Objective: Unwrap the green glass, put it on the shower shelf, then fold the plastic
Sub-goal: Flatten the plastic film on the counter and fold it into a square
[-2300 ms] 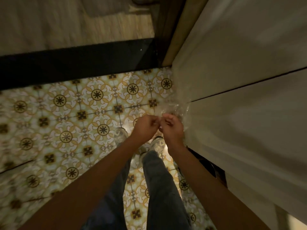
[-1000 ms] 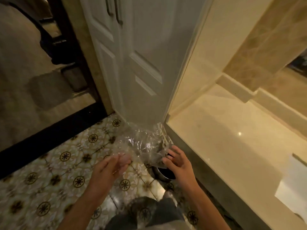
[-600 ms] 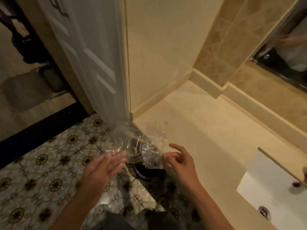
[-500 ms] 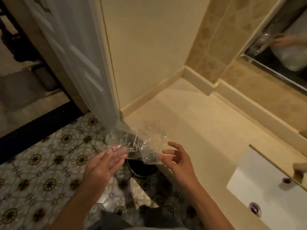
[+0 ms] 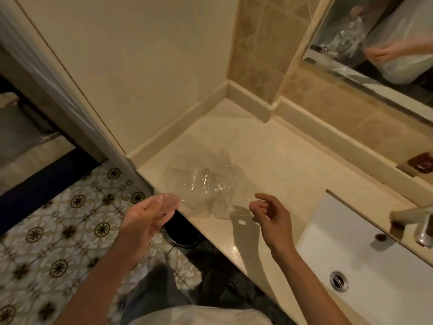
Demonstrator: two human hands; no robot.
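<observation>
A crumpled sheet of clear plastic [image 5: 206,186] is spread between my two hands, just above the cream counter [image 5: 281,160]. My left hand [image 5: 145,219] holds its left edge at the fingertips, palm turned inward. My right hand [image 5: 271,219] pinches the right edge with curled fingers. The mirror [image 5: 386,43] reflects the plastic lifted off the surface. No green glass and no shower shelf are in view.
A white sink [image 5: 351,249] with a metal faucet [image 5: 414,221] sits to the right in the counter. A dark bin [image 5: 182,233] stands on the patterned tile floor [image 5: 58,231] under the counter's edge. A small brown item [image 5: 421,161] lies at the counter's back. The door [image 5: 46,66] is on the left.
I have turned from the doorway to the counter. The plastic has gone from bunched between my hands over the floor to spread wider above the counter, and my hands have moved apart.
</observation>
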